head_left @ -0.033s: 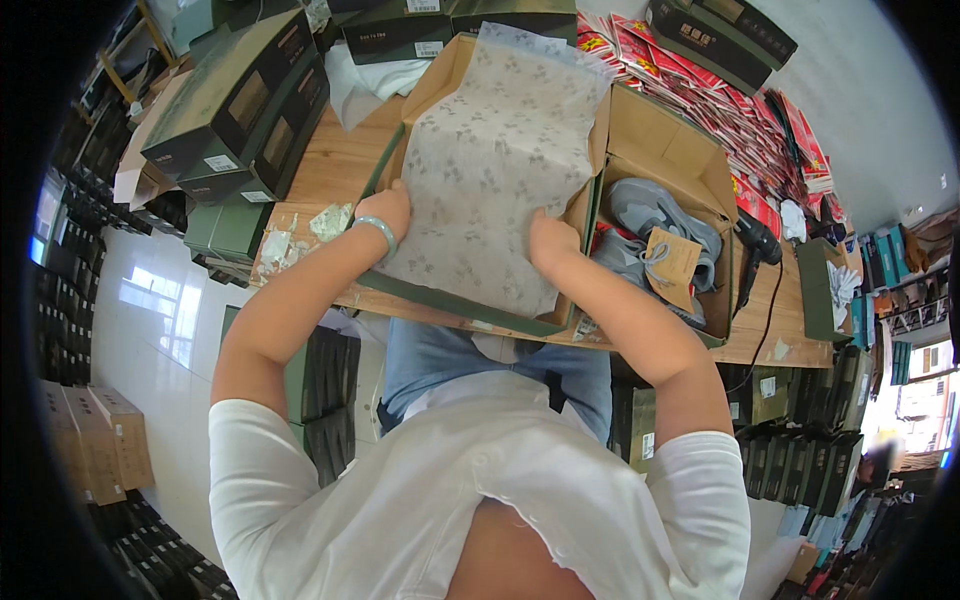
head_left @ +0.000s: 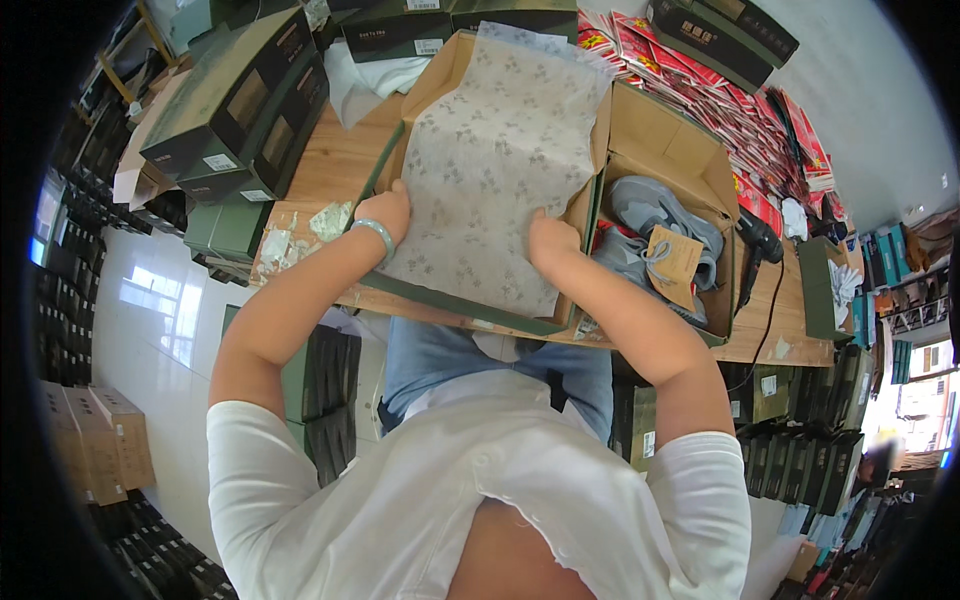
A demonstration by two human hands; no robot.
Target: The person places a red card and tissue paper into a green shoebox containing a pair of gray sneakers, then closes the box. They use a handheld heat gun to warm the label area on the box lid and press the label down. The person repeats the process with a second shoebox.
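A sheet of pale tissue paper [head_left: 495,150] with a grey leaf-like print lies spread over an open shoe box [head_left: 470,308] in front of me, its far end reaching past the box's back edge. My left hand [head_left: 385,212], with a bracelet at the wrist, is closed at the paper's left edge. On the opposite edge my right hand [head_left: 553,242] is curled closed, its thumb lying along the paper. Both hands' fingertips are largely hidden. Just right of it, another open box [head_left: 672,125] holds a pair of grey shoes [head_left: 648,205] with a tan hang tag [head_left: 672,262].
Dark green shoe boxes [head_left: 240,90] are stacked at the left. Red printed packets [head_left: 700,110] are heaped at the back right. A black heat gun or hair dryer [head_left: 757,240] with a cord lies right of the shoes. Paper scraps [head_left: 300,235] litter the wooden table [head_left: 340,160].
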